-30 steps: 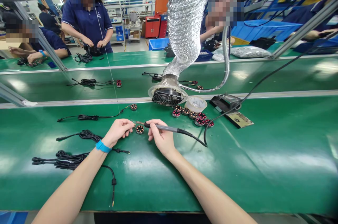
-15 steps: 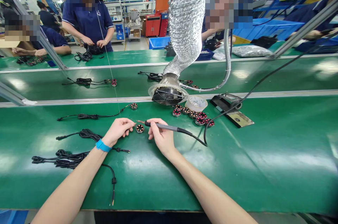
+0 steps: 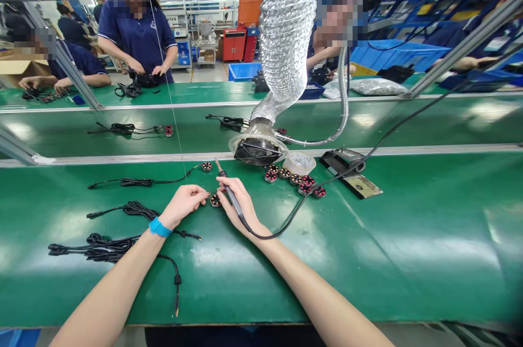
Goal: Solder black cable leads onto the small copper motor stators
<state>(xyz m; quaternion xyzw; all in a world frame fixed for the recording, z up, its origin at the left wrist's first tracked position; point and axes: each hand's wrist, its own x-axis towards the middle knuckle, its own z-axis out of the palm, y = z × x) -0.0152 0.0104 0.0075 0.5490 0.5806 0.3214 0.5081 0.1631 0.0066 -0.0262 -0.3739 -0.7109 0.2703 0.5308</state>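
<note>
Head view: left hand pinches tiny bit, too small to identify, just beside coil ring on tabletop. Right hand grips soldering iron, tip pointing far; fingers partly hide coil ring. Fan on foil duct hangs beyond, blocking part of far rail. Right: spare rings, tape roll, stand, cord crossing them. Left: black cables, some partly behind left forearm.
</note>
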